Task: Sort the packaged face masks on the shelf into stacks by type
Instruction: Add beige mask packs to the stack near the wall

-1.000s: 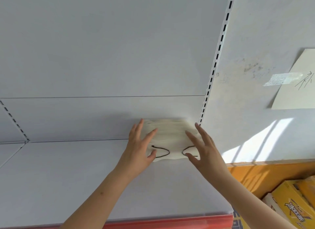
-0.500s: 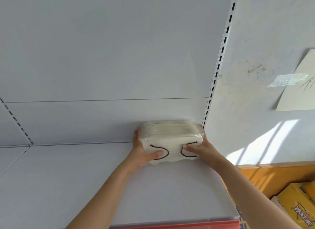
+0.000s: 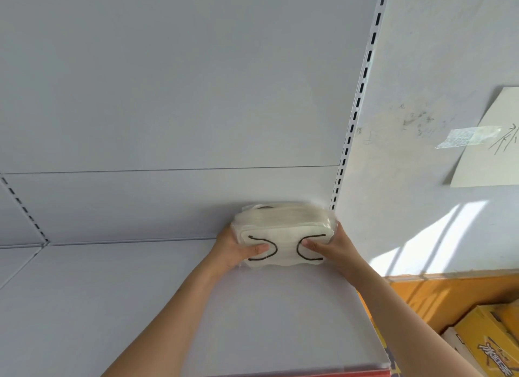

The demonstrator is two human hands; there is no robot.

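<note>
Head view: both hands clamp 1 stack of packaged face masks [image 3: 283, 236] from its 2 ends. The left hand [image 3: 236, 250] grips the left end, thumb laid over the top pack; the right hand [image 3: 331, 248] grips the right end the same way. The hands are apart, with the stack between them. The stack sits at the far right corner of the white shelf [image 3: 140, 306], against the back panel [image 3: 168, 95] beyond the fingers and just beside the slotted upright [image 3: 362, 84] past the right hand. The top pack shows 2 black ear loops under clear wrap; no print is legible on it.

As for progress, only this 1 stack is visible, seemingly all of 1 type, so this group looks gathered and is being squared. Whether other types wait elsewhere cannot be told.

Beyond the right hand, a taped paper sheet [image 3: 488, 146] on the wall bears pen strokes too partial to read. Below the right forearm, yellow cartons [image 3: 494, 345] carry printed characters, also unreadable.
</note>
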